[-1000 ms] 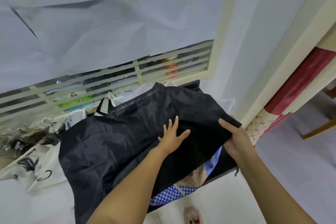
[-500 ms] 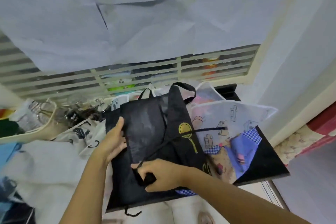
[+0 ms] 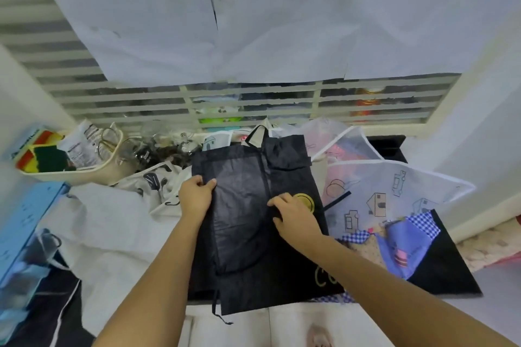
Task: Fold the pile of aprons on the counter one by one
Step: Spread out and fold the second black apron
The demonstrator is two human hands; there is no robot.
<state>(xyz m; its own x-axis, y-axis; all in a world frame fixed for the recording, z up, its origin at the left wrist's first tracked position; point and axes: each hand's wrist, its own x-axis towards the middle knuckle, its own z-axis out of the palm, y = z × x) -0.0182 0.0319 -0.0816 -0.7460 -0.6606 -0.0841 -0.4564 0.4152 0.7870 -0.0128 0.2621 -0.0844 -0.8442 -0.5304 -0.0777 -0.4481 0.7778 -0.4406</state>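
- One bare foot (image 3: 320,336) shows blurred on the floor at the bottom edge.
- One black apron (image 3: 242,234) lies folded into a long strip in the middle of the desk (image 3: 390,146). Its near end hangs over the front edge, with one thin tie (image 3: 214,303) dangling from it.
- Two hands are on it. The left hand (image 3: 196,197) grips the strip's left edge, thumb on top and fingers curled round the cloth.
- The right hand (image 3: 293,213) sits at the middle fold with its fingers bent, pinching the black fabric just beside one yellow ring print (image 3: 306,201).
- Three more aprons lie around the strip. A patchwork apron (image 3: 400,245) in blue checks is at the right and is partly under the black one.
- A see-through white apron (image 3: 394,191) with small house drawings lies behind the patchwork one.
- A white apron (image 3: 158,183) with black utensil prints lies just left of the left hand.
- One blue box (image 3: 25,222) stands at the far left edge.
- One cream basket (image 3: 93,169) sits further back on the left and holds coloured sponges and a packet.
- A slatted window (image 3: 253,104) runs behind the desk, and overlapping paper sheets (image 3: 282,31) cover its upper part.
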